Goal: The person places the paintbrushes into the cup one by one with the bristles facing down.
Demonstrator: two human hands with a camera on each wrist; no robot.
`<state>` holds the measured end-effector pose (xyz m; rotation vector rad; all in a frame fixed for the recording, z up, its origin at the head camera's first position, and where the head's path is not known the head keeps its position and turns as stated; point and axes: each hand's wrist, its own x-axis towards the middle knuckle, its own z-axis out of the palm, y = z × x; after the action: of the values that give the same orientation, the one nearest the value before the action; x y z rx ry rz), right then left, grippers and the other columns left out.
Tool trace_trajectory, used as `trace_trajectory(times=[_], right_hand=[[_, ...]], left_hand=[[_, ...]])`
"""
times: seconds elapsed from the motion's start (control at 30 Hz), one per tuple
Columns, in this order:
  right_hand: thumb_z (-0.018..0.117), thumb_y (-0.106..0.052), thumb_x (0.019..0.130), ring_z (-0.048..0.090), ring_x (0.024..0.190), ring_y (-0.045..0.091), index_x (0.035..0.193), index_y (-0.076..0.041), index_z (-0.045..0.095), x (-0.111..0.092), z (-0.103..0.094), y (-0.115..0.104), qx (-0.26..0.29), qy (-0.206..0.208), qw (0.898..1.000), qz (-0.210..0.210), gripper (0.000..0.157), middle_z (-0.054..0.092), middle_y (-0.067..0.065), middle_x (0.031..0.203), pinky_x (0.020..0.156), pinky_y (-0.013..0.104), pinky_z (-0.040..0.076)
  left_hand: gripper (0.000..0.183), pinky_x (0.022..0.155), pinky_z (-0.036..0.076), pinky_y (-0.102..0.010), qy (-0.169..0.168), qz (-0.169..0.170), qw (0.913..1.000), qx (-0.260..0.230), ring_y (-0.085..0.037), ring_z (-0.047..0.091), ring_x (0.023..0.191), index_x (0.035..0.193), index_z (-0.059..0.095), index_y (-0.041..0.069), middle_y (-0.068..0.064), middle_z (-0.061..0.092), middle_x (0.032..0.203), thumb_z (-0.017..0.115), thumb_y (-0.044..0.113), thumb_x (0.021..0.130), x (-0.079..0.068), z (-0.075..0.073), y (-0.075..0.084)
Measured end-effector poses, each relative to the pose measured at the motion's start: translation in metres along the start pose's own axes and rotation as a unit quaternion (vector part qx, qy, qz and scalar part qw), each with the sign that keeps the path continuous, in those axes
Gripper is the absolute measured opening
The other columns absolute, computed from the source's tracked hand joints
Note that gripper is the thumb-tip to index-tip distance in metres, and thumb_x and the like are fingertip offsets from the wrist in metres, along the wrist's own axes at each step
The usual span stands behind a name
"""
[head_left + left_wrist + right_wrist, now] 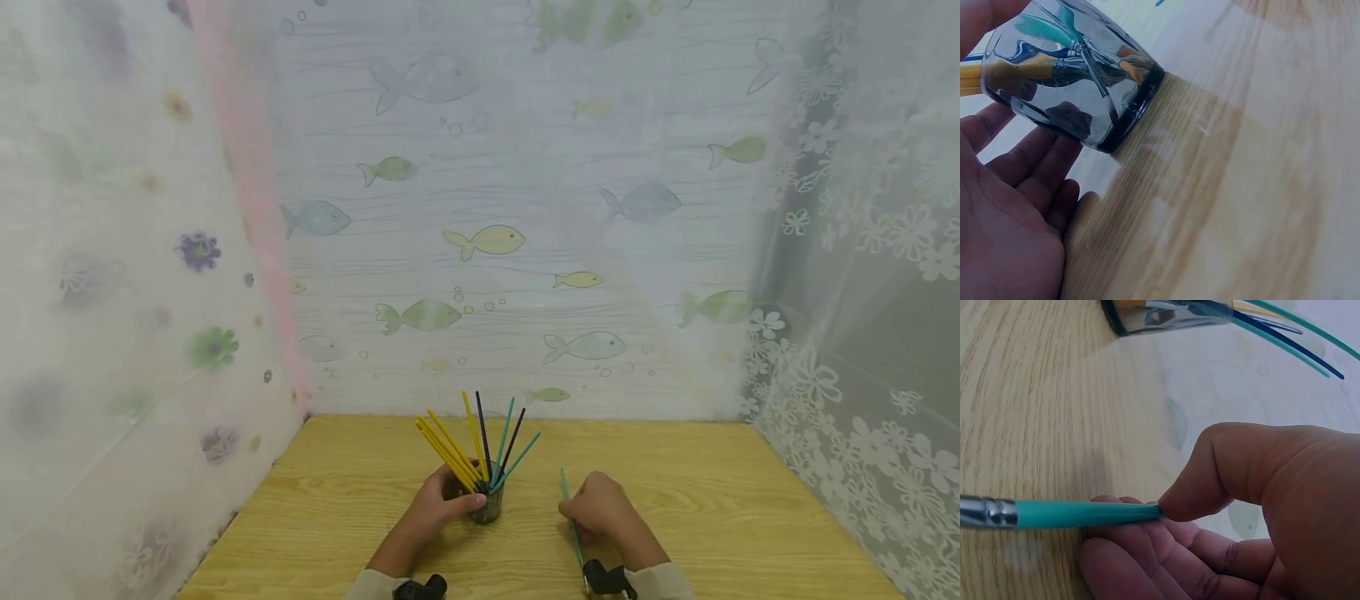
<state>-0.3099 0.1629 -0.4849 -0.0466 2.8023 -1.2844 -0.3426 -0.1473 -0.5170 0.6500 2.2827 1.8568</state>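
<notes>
A smoky see-through glass (489,505) stands on the table, holding several paintbrushes with their handles up. Yellow handles (448,446) lean left; dark blue and teal ones (527,451) stand upright or lean right. My left hand (435,505) grips the glass from the left, thumb on the near side and fingers round the far side. Through its wall in the left wrist view, bristles and metal ferrules show near the base (1138,115). To the right, my right hand (602,507) pinches a teal paintbrush (1072,514) by its handle between thumb and fingers, the metal ferrule towards me.
The wood-grain table (675,467) reaches back to a curtain printed with fish (495,240). A flowered curtain (135,333) hangs on the left, and a sheer one with white flowers (862,442) on the right.
</notes>
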Motion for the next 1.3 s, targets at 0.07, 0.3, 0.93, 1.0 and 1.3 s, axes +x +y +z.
trace_trajectory(times=[0.07,0.3,0.93,1.0,1.3], right_hand=[[0.069,-0.012,0.079,0.063,0.041,0.014,0.054,-0.005,0.067,0.001,0.000,0.000,-0.002,0.002,1.000,-0.005,0.026,0.060,0.001,0.046,0.045,0.027,0.052],[0.066,-0.012,0.079,0.055,0.038,0.008,0.045,-0.018,0.052,0.001,-0.002,-0.007,0.004,-0.006,1.000,-0.026,0.037,0.047,-0.009,0.041,0.042,0.022,0.044],[0.068,-0.007,0.090,0.070,0.061,0.020,0.079,-0.006,0.066,-0.012,-0.012,-0.045,0.110,-0.003,0.990,-0.090,0.011,0.071,0.009,0.075,0.058,0.033,0.058],[0.070,-0.007,0.090,0.072,0.065,0.022,0.087,-0.003,0.068,-0.013,-0.013,-0.049,0.117,0.013,0.989,-0.093,0.005,0.070,0.008,0.079,0.059,0.032,0.058],[0.080,-0.016,0.092,0.073,0.076,0.017,0.096,-0.009,0.072,-0.012,-0.013,-0.060,0.141,0.094,0.978,-0.121,0.011,0.071,0.003,0.088,0.067,0.030,0.062]], left_hand=[[0.060,0.101,0.050,-0.032,-0.001,-0.001,1.0000,-0.001,-0.027,0.059,0.129,0.152,0.047,0.009,-0.017,0.060,0.142,0.071,0.021,0.099,0.000,0.000,0.000],[0.060,0.101,0.049,-0.027,0.001,0.006,1.0000,0.000,-0.026,0.058,0.130,0.151,0.047,0.008,-0.017,0.060,0.143,0.072,0.021,0.098,0.000,0.000,-0.001],[0.059,0.098,0.050,-0.025,0.003,0.009,0.9999,-0.004,-0.025,0.059,0.127,0.150,0.049,0.009,-0.017,0.062,0.140,0.073,0.020,0.097,0.001,0.000,-0.002],[0.059,0.097,0.050,-0.025,0.003,0.009,1.0000,-0.002,-0.025,0.060,0.126,0.150,0.049,0.008,-0.017,0.062,0.139,0.073,0.021,0.097,0.001,0.000,-0.002],[0.060,0.094,0.052,-0.029,0.002,0.000,0.9999,0.010,-0.024,0.062,0.121,0.150,0.050,0.010,-0.016,0.063,0.137,0.074,0.024,0.097,0.000,-0.001,0.000]])
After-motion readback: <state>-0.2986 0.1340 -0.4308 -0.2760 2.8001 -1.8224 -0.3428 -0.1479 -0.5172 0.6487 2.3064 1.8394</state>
